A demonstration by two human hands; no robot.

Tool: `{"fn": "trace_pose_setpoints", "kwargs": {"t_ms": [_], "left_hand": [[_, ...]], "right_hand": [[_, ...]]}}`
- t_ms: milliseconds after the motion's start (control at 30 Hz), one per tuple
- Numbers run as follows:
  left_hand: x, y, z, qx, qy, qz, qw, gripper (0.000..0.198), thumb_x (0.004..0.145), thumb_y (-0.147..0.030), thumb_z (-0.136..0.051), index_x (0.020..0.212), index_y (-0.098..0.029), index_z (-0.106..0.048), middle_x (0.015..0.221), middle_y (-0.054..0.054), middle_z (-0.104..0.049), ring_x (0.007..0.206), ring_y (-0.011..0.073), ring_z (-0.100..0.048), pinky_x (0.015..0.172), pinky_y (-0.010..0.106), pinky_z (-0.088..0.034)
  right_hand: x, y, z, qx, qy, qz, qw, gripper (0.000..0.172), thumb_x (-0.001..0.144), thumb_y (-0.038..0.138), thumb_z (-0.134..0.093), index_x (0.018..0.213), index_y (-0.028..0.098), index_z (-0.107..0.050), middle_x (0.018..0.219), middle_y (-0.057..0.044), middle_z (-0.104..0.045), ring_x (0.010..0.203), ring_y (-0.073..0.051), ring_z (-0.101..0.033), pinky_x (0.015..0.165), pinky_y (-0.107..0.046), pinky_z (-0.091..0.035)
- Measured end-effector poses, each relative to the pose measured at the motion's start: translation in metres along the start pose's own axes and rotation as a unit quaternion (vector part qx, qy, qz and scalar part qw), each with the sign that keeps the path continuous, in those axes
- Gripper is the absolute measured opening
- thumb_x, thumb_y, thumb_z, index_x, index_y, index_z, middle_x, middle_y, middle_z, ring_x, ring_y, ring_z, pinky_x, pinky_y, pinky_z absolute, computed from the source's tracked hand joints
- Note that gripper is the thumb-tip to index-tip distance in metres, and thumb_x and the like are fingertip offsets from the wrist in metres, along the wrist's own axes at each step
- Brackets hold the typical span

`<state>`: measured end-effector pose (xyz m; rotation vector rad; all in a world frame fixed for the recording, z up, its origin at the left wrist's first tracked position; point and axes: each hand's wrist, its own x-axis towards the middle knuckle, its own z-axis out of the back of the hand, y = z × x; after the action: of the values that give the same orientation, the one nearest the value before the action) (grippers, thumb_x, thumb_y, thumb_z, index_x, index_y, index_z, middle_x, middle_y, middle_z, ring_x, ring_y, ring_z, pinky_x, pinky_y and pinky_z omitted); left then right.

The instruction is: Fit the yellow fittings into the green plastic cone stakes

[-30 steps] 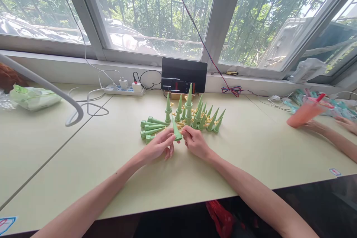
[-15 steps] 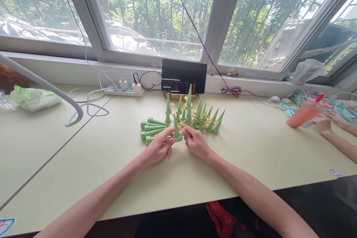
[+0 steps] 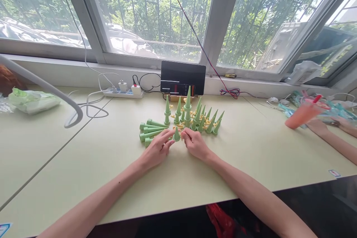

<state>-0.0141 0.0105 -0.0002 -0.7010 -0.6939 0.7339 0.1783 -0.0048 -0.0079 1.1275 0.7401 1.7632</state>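
My left hand (image 3: 158, 145) is closed on a green plastic watering spike (image 3: 176, 135), gripped near its wide collar, with the tip leaning away from me. Close beside it, my right hand (image 3: 196, 143) is pinched shut at the spike's side; what its fingertips hold is too small to make out. Just beyond the hands stand several more green spikes (image 3: 187, 106), some stacked in tiers. Small yellow pieces (image 3: 180, 126) are scattered among them. Left of these, several longer green spikes (image 3: 152, 130) lie on their sides, partly behind my left hand.
A dark tablet (image 3: 182, 76) leans by the window, a phone before it. A power strip (image 3: 124, 93) and a white curved bar (image 3: 50, 85) are to the left. At right, a red drink cup (image 3: 304, 113) tilts beside another person's hands (image 3: 318, 125) and bluish plastic.
The held spike has tipped away from me, so it looks shorter. Both my hands stay close together in nearly the same place. The view has shifted slightly.
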Motion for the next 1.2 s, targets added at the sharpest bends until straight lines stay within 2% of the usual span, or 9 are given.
{"fn": "trace_pose_setpoints", "kwargs": {"t_ms": [100, 200, 333, 400, 533, 633, 767, 1033, 1200], "left_hand": [[0.0, 0.0, 0.0, 0.018, -0.005, -0.006, 1.0, 0.025, 0.098, -0.033, -0.037, 0.108, -0.022, -0.057, 0.106, 0.007, -0.053, 0.061, 0.0093, -0.051, 0.054, 0.021, -0.047], [0.001, -0.001, 0.0, 0.012, -0.014, 0.009, 1.0, 0.025, 0.097, -0.036, -0.039, 0.11, -0.022, -0.056, 0.107, 0.007, -0.053, 0.057, 0.0081, -0.051, 0.053, 0.022, -0.048], [0.002, -0.005, 0.0, -0.057, -0.042, 0.071, 0.995, 0.031, 0.094, -0.044, -0.046, 0.118, -0.024, -0.049, 0.102, 0.005, -0.057, 0.046, 0.006, -0.049, 0.045, 0.022, -0.046], [0.003, -0.008, 0.002, -0.111, -0.044, 0.112, 0.986, 0.032, 0.094, -0.049, -0.045, 0.107, -0.021, -0.051, 0.09, 0.002, -0.059, 0.04, 0.0061, -0.048, 0.039, 0.021, -0.041], [0.006, -0.013, 0.006, -0.219, 0.025, 0.198, 0.955, 0.052, 0.092, -0.062, -0.038, 0.074, -0.015, -0.052, 0.066, 0.001, -0.057, 0.035, 0.0084, -0.048, 0.032, 0.021, -0.034], [0.006, -0.014, 0.007, -0.281, 0.078, 0.238, 0.927, 0.06, 0.09, -0.066, -0.039, 0.07, -0.012, -0.056, 0.066, 0.004, -0.06, 0.036, 0.008, -0.048, 0.032, 0.02, -0.033], [0.006, -0.012, 0.008, -0.328, 0.083, 0.249, 0.907, 0.056, 0.088, -0.064, -0.047, 0.072, -0.011, -0.058, 0.068, 0.003, -0.061, 0.036, 0.0057, -0.045, 0.035, 0.019, -0.033], [0.006, -0.01, 0.009, -0.369, 0.091, 0.237, 0.894, 0.049, 0.087, -0.059, -0.054, 0.079, -0.011, -0.058, 0.072, 0.005, -0.063, 0.039, 0.0062, -0.048, 0.038, 0.02, -0.035], [0.004, -0.004, 0.009, -0.345, 0.1, 0.213, 0.909, 0.039, 0.088, -0.053, -0.057, 0.084, -0.015, -0.053, 0.053, -0.002, -0.055, 0.04, 0.0077, -0.045, 0.04, 0.02, -0.036]], "right_hand": [[0.0, 0.0, 0.0, -0.001, -0.003, 0.001, 1.0, 0.034, 0.098, 0.041, -0.039, 0.071, 0.021, -0.042, 0.056, 0.004, -0.042, 0.051, -0.012, -0.036, 0.052, -0.025, -0.029], [0.001, 0.001, -0.001, 0.002, -0.008, -0.001, 1.0, 0.034, 0.098, 0.041, -0.039, 0.071, 0.021, -0.042, 0.056, 0.004, -0.042, 0.051, -0.012, -0.036, 0.051, -0.025, -0.029], [0.001, 0.001, -0.001, 0.006, -0.018, -0.009, 1.0, 0.034, 0.098, 0.044, -0.039, 0.073, 0.021, -0.043, 0.056, 0.004, -0.04, 0.05, -0.011, -0.035, 0.051, -0.025, -0.029], [0.001, 0.001, -0.001, 0.007, -0.021, -0.005, 1.0, 0.034, 0.098, 0.044, -0.039, 0.074, 0.021, -0.043, 0.057, 0.004, -0.04, 0.05, -0.011, -0.035, 0.051, -0.025, -0.029], [0.0, 0.003, -0.001, 0.008, -0.011, 0.023, 1.0, 0.033, 0.099, 0.041, -0.039, 0.074, 0.02, -0.044, 0.059, 0.004, -0.04, 0.053, -0.01, -0.035, 0.052, -0.024, -0.03], [0.0, 0.004, -0.001, 0.011, -0.002, 0.046, 0.999, 0.032, 0.098, 0.039, -0.04, 0.074, 0.019, -0.045, 0.061, 0.004, -0.041, 0.054, -0.01, -0.034, 0.053, -0.024, -0.03], [-0.001, 0.002, -0.002, 0.02, 0.001, 0.048, 0.999, 0.03, 0.098, 0.037, -0.041, 0.074, 0.019, -0.046, 0.062, 0.004, -0.041, 0.054, -0.01, -0.035, 0.053, -0.023, -0.031], [-0.001, -0.001, -0.004, 0.026, 0.001, 0.042, 0.999, 0.029, 0.098, 0.035, -0.041, 0.074, 0.019, -0.046, 0.06, 0.004, -0.04, 0.053, -0.01, -0.034, 0.052, -0.023, -0.029], [-0.002, -0.001, -0.004, 0.031, 0.005, 0.034, 0.999, 0.028, 0.097, 0.033, -0.042, 0.073, 0.019, -0.046, 0.058, 0.004, -0.04, 0.052, -0.01, -0.034, 0.051, -0.024, -0.029]]}}
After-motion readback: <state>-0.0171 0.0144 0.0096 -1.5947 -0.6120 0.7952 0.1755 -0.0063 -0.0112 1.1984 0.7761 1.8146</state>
